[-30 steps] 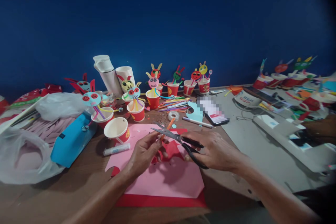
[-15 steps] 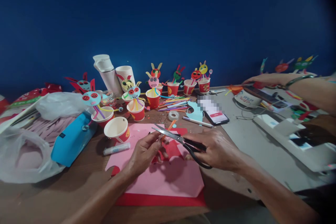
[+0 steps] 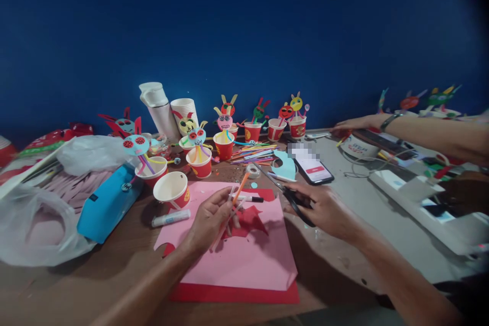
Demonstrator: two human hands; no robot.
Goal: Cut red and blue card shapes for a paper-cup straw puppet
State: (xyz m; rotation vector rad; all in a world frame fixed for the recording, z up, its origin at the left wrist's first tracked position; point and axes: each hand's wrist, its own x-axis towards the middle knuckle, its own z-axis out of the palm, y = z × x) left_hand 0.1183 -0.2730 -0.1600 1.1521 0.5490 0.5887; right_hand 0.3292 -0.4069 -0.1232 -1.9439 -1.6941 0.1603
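Observation:
My left hand (image 3: 209, 219) pinches an orange straw (image 3: 240, 188) that slants up and to the right over a pink paper sheet (image 3: 244, 257). Under its fingers lies a cut red paper shape (image 3: 250, 218). My right hand (image 3: 324, 207) grips black-handled scissors (image 3: 284, 188), whose blades point up and left, away from the straw. A black-tipped marker (image 3: 249, 198) lies on the pink sheet between my hands. A red sheet (image 3: 229, 293) sticks out beneath the pink one.
Red paper cups with straw-and-face figures (image 3: 198, 155) crowd the far table, beside a white bottle (image 3: 156, 109) and a cup stack. A glue stick (image 3: 170, 218), blue case (image 3: 109, 201), plastic bag (image 3: 34, 224), tape roll (image 3: 252, 169) and phone (image 3: 313, 167) lie around. Another person's arm (image 3: 420, 130) reaches in at right.
My right hand drew the scissors to the right, off the straw and red shape. The other person's arm stretched further left across the grey table. The view shifted slightly.

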